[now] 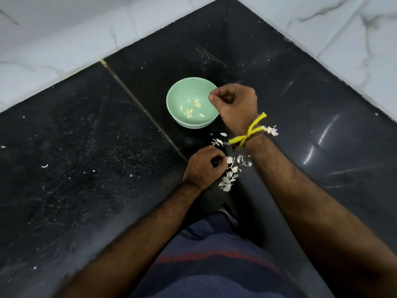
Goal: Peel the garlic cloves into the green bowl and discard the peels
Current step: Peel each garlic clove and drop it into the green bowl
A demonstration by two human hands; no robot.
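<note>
1. striped shirt (214,261) in blue and red fills the bottom of the view, soft cloth, with both bare forearms reaching out over a black speckled stone counter (86,147)
2. left hand (204,166) sits just beside a scatter of peels (229,175), fingers curled in; whether they pinch a clove or a scrap i cannot tell
3. right hand (234,102) hangs over the near rim of the green bowl (178,89), fingertips drawn together as if pinching something small, though what they hold is hidden; a yellow thread (249,132) is knotted at the wrist
4. peeled cloves (191,108) lie in the bottom of the bowl, pale yellow, small and smooth
5. cloves likely handle firm, light and a bit slippery once bare, so a fingertip pinch across the middle suits them
6. peels look papery, thin, curled and white; they would scatter at a breath and are best swept together against the polished stone and gathered in a cupped palm
</note>
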